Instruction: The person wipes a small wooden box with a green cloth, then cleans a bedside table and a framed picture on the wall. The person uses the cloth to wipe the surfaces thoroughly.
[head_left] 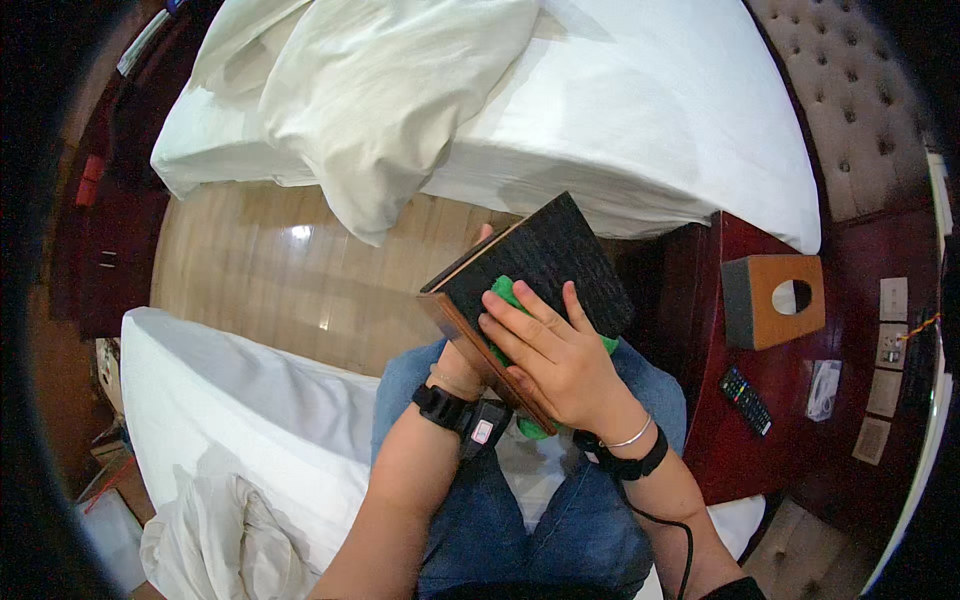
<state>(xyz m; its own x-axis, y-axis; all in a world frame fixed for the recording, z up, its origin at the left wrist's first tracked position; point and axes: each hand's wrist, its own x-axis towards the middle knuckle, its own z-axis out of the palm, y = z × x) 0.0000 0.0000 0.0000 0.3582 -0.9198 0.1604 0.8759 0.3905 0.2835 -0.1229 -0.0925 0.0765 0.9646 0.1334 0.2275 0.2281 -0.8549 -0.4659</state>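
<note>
Above my lap, a box-like object with a black, grained face (560, 250) and a brown edge is held tilted; its exact kind is unclear. My left hand (456, 368) supports it from behind and below, with a fingertip showing past the far edge and most fingers hidden. Across the black face lies my right hand (560, 360), fingers spread and pressing a green cloth (504, 290) against it. Bits of the cloth stick out around the fingers and under the lower brown edge.
A white-sheeted bed (640, 110) stands ahead, its cream blanket (390, 100) hanging toward the wood floor (250, 260). Another white bed (250, 390) is beneath me. On the red-brown nightstand (700, 450) at right are a brown tissue box (740, 300), a remote control (746, 400) and a small white packet (823, 390).
</note>
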